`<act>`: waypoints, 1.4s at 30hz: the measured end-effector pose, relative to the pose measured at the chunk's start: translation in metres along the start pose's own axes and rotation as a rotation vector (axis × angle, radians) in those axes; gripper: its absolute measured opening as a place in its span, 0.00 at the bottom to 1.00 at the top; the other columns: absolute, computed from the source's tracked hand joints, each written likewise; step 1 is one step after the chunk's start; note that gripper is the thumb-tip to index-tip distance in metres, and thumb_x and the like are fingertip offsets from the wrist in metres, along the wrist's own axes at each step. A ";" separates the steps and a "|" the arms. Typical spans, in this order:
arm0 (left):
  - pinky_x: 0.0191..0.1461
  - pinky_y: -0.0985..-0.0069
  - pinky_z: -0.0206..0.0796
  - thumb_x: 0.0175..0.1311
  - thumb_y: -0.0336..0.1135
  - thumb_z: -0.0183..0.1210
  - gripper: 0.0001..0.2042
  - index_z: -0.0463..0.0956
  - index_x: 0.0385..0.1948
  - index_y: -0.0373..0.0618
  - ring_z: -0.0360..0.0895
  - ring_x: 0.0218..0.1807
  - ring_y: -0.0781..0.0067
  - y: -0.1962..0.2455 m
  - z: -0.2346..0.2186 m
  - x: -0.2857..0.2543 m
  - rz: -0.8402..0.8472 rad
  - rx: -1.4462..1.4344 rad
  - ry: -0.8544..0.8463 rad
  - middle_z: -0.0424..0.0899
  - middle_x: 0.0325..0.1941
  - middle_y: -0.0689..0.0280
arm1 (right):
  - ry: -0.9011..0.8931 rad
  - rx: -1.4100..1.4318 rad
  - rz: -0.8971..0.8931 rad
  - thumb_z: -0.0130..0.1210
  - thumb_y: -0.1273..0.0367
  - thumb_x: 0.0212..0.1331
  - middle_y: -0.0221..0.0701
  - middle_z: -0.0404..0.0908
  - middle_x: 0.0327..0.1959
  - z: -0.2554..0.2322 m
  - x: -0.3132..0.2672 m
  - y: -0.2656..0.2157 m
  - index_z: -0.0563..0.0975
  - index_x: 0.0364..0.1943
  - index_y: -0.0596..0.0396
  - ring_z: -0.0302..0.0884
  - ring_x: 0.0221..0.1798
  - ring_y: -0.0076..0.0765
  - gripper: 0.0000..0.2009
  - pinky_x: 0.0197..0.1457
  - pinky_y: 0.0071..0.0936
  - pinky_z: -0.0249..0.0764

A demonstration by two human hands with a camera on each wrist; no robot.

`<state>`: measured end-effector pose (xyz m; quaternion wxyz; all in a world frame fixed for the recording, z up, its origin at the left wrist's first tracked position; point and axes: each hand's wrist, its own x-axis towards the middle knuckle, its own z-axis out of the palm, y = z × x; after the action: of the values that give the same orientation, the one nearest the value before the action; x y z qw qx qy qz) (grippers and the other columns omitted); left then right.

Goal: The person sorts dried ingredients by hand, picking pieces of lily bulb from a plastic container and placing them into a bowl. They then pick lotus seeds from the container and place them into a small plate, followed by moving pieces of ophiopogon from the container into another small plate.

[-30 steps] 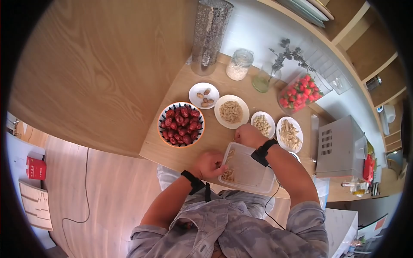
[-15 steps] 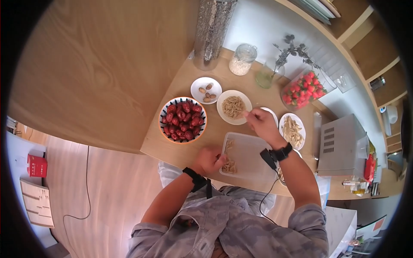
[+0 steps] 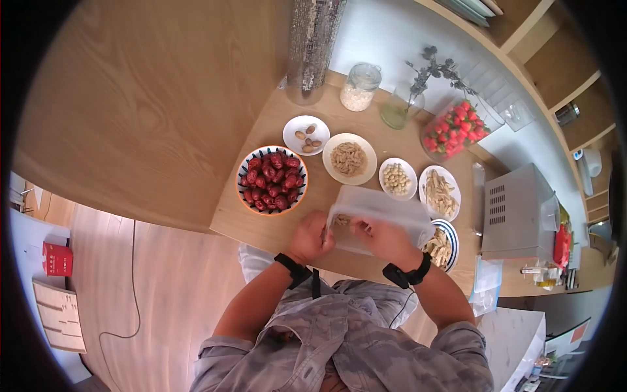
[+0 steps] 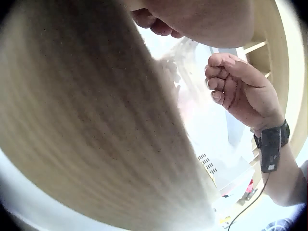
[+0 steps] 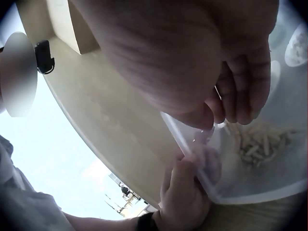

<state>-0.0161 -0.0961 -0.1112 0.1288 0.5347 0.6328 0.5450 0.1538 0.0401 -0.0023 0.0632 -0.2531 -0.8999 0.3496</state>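
A translucent plastic box (image 3: 388, 201) with pale strips (image 5: 262, 147) inside stands tilted at the table's near edge. My left hand (image 3: 310, 240) grips its left rim, and the thumb over that rim shows in the right wrist view. My right hand (image 3: 386, 242) is over the box with its fingers loosely bent above the strips; nothing shows between them in the left wrist view. Just beyond the box are a white plate (image 3: 369, 173) of brownish strips and a small plate (image 3: 413, 190) of pale beans. A blue-rimmed bowl (image 3: 456, 245) of strips stands beside the right wrist.
A patterned bowl (image 3: 239, 186) of red dates is at the left, with a plate (image 3: 289, 147) of several nuts behind it. Another plate (image 3: 426, 181) of pale strips lies right. Behind stand a glass jar (image 3: 360, 85), a green vase (image 3: 394, 114) and a strawberry container (image 3: 452, 134).
The right hand has moved from beside the brownish strips' plate back over the box. The box has tipped, its far side now raised. The left hand has stayed at the rim.
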 end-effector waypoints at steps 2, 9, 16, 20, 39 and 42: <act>0.37 0.53 0.69 0.62 0.32 0.61 0.07 0.74 0.31 0.39 0.76 0.33 0.42 -0.006 0.005 -0.002 0.058 -0.002 0.022 0.75 0.29 0.51 | 0.041 -0.058 -0.042 0.65 0.71 0.62 0.41 0.87 0.37 0.007 -0.010 0.003 0.83 0.42 0.59 0.89 0.38 0.40 0.08 0.43 0.34 0.83; 0.28 0.60 0.67 0.68 0.37 0.64 0.11 0.74 0.29 0.42 0.74 0.22 0.52 -0.006 0.005 -0.007 -0.139 -0.106 -0.012 0.76 0.21 0.55 | 0.088 -0.011 0.065 0.66 0.70 0.60 0.42 0.87 0.35 -0.004 -0.017 0.020 0.83 0.43 0.58 0.89 0.39 0.44 0.10 0.43 0.38 0.82; 0.28 0.63 0.66 0.72 0.39 0.63 0.15 0.75 0.26 0.39 0.75 0.22 0.54 -0.008 0.004 -0.004 -0.208 -0.229 -0.014 0.77 0.21 0.54 | 0.021 -0.112 0.153 0.67 0.67 0.57 0.47 0.86 0.37 0.006 -0.025 0.029 0.82 0.43 0.61 0.85 0.42 0.57 0.14 0.47 0.48 0.79; 0.30 0.62 0.67 0.73 0.39 0.62 0.15 0.78 0.28 0.38 0.75 0.23 0.53 -0.002 0.002 0.001 -0.205 -0.195 -0.053 0.77 0.23 0.52 | -0.046 0.001 0.210 0.67 0.64 0.57 0.49 0.86 0.39 0.018 -0.014 0.018 0.81 0.45 0.61 0.84 0.47 0.62 0.17 0.53 0.51 0.79; 0.33 0.61 0.66 0.76 0.41 0.59 0.17 0.79 0.28 0.36 0.74 0.25 0.57 0.003 -0.006 0.006 -0.270 -0.245 -0.207 0.77 0.23 0.51 | -0.468 0.550 0.337 0.60 0.64 0.69 0.28 0.86 0.40 0.038 0.030 0.031 0.81 0.50 0.58 0.83 0.37 0.23 0.13 0.40 0.24 0.81; 0.31 0.60 0.64 0.76 0.41 0.59 0.18 0.77 0.26 0.36 0.72 0.24 0.57 -0.003 -0.004 0.004 -0.258 -0.201 -0.216 0.75 0.22 0.51 | -0.470 0.733 0.515 0.60 0.64 0.71 0.25 0.83 0.39 0.023 0.032 0.037 0.81 0.49 0.56 0.81 0.37 0.21 0.11 0.38 0.21 0.79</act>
<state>-0.0220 -0.0944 -0.1101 0.3175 0.4891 0.6210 0.5238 0.1349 0.0654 -0.0464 -0.1446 -0.3427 -0.6164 0.6941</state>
